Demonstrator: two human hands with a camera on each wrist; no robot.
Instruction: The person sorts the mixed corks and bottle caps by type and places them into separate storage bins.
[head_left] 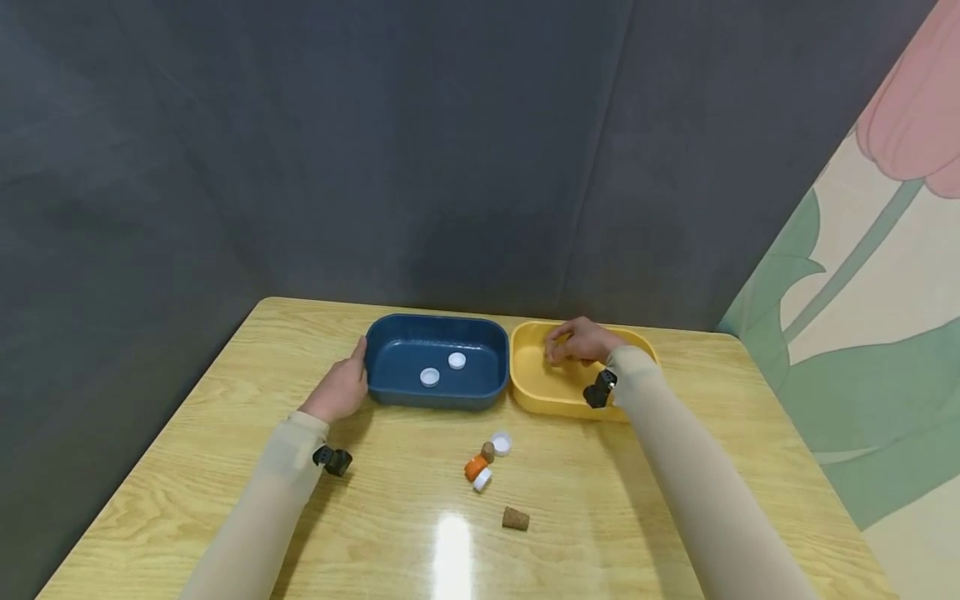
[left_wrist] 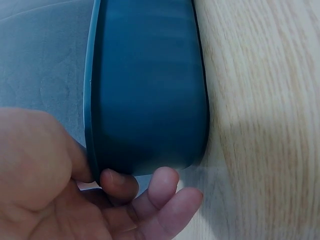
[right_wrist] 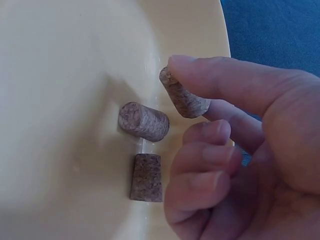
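My left hand grips the left end of a dark blue tray, its thumb at the rim and fingers curled against the outside in the left wrist view. Two white bottle caps lie inside that tray. Over the yellow tray, my right hand pinches a cork stopper between thumb and index finger, the other fingers curled. Below the held cork, two more cork stoppers lie on the yellow tray's floor, one apart from the other; the head view mostly hides them behind the hand.
In front of the trays lie a white cap, a cork, an orange cap and another white cap close together. A single cork lies nearer on the wooden table. A dark curtain hangs behind.
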